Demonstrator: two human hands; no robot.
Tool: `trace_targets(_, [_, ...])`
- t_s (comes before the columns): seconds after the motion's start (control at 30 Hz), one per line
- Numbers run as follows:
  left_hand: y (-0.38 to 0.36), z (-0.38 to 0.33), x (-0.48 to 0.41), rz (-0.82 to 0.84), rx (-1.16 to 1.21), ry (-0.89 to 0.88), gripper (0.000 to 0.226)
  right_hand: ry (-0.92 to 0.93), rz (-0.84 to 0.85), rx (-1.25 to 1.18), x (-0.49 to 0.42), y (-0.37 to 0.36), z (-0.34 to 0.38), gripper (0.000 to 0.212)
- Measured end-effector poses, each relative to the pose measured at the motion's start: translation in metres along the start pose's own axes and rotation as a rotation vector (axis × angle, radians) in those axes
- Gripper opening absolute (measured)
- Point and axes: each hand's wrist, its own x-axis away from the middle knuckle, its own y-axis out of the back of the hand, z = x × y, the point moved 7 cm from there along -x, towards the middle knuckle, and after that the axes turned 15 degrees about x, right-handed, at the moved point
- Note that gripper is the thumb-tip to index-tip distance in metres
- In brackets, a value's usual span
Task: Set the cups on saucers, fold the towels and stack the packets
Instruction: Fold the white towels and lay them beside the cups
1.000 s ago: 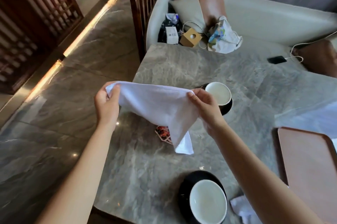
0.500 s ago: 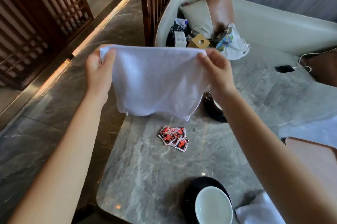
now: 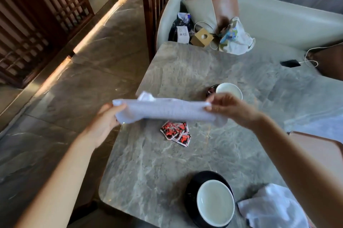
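On my feed the towel (image 3: 167,110) is strung between the left hand (image 3: 105,121) and the right hand (image 3: 232,108), up over the table (image 3: 148,172). The packets (image 3: 176,133) lie on the table just under it, between the two hands. A cup (image 3: 229,90) sits right behind the right hand. A second cup (image 3: 215,200) is on a saucer (image 3: 191,187) nearer me, with a second towel (image 3: 272,207) just right of it. The tray (image 3: 315,151) is right of the right arm.

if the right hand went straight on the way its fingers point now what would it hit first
Probably the left hand. The right hand pinches one end of the white towel and points left along it, and the left hand grips the other end. Depth is hard to judge.
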Motion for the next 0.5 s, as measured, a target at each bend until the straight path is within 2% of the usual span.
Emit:
trace_targets(0.03, [0.009, 0.025, 0.008, 0.007, -0.032, 0.084, 0.004, -0.066, 0.013, 0.018, 0.009, -0.009, -0.023, 0.01])
trace_targets(0.1, [0.028, 0.069, 0.031, 0.02, -0.115, 0.231, 0.037, -0.158, 0.029, -0.008, 0.028, -0.026, -0.062, 0.006])
trace_targets(0.17, [0.041, 0.101, 0.055, 0.037, -0.207, 0.343, 0.055, -0.23, 0.051, -0.058, 0.047, -0.042, -0.092, 0.005])
trace_targets(0.33, [0.047, 0.149, 0.088, 0.053, -0.264, 0.535, 0.049, -0.395, 0.15, -0.1, 0.078, -0.073, -0.137, 0.01])
trace_targets(0.43, [0.044, 0.15, 0.084, 0.003, -0.262, 0.512, 0.044, -0.42, 0.174, -0.086, 0.078, -0.076, -0.143, 0.003])
trace_targets(0.5, [0.045, 0.144, 0.072, -0.065, -0.276, 0.447, 0.04, -0.406, 0.142, -0.077, 0.069, -0.068, -0.14, 0.012])
